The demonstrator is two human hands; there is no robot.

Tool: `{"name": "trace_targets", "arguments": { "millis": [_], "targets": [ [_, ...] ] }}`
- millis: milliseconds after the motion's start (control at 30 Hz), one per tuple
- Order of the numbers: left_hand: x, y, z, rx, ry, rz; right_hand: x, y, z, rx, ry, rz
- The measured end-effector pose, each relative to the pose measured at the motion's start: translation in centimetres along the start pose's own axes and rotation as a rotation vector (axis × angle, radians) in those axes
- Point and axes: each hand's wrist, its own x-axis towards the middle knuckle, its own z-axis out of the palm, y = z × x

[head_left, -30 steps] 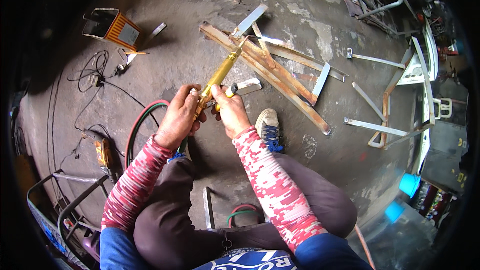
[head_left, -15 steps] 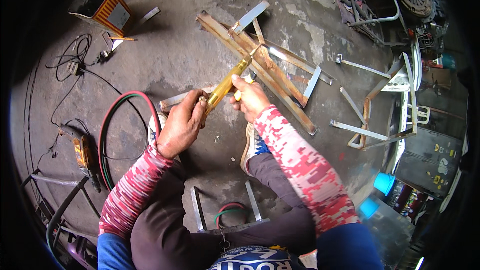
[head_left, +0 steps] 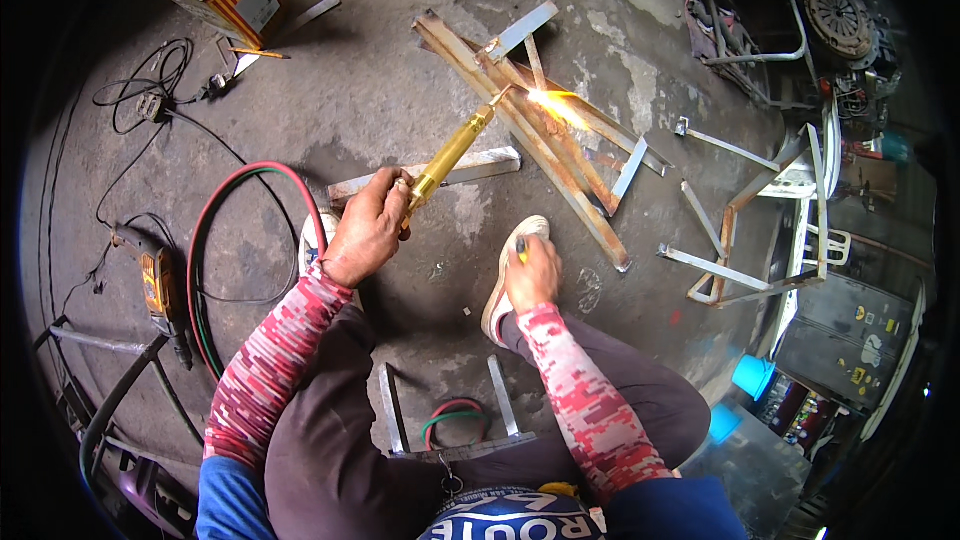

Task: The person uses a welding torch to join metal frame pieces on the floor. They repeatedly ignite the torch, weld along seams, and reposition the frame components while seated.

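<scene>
A brass gas torch (head_left: 445, 160) is gripped in my left hand (head_left: 368, 225), its thin nozzle aimed up and to the right. Orange-yellow flame (head_left: 558, 108) burns off the tip, above the rusty metal bars (head_left: 540, 140) lying crossed on the floor. Red and green hoses (head_left: 203, 230) loop beside my left forearm. My right hand (head_left: 535, 275) is closed low over my right shoe (head_left: 500, 290), with the end of a small yellow lighter (head_left: 521, 250) showing from the fist; the rest of it is hidden.
A square metal bar (head_left: 470, 168) lies beyond my feet. Left are a power drill (head_left: 158, 290), a tangled black cord (head_left: 150, 105) and an orange-striped tin (head_left: 235, 5). At the right stand a bent metal frame (head_left: 735, 215), a clutch disc (head_left: 838, 15) and a blue container (head_left: 755, 375).
The torch tip, unlit before, now carries a flame. My right hand has drawn back from the torch toward my shoe, lighter still in it. My left hand stays on the torch.
</scene>
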Motion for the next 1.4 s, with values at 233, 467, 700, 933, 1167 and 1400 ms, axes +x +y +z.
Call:
{"name": "trace_targets", "arguments": {
  "millis": [233,467,700,933,1167,1400],
  "targets": [
    [0.1,0.2,0.5,0.045,-0.007,0.017,-5.9,6.0,-0.1,-0.510,-0.510,0.228],
    [0.5,0.0,0.9,-0.039,-0.010,-0.048,-4.7,6.6,1.9,-0.571,-0.491,0.145],
    [0.3,0.3,0.9,-0.042,-0.020,-0.094,-4.7,6.9,2.4,-0.586,-0.473,0.140],
    [0.1,1.0,1.1,-0.013,-0.022,-0.108,-4.4,6.8,2.7,-0.588,-0.485,0.168],
    [-0.1,1.4,1.5,-0.007,0.004,-0.104,-4.5,7.0,2.7,-0.554,-0.460,0.151],
    [0.0,1.2,1.8,0.008,0.005,-0.103,-4.3,7.0,2.5,-0.547,-0.468,0.151]
  ]
}}
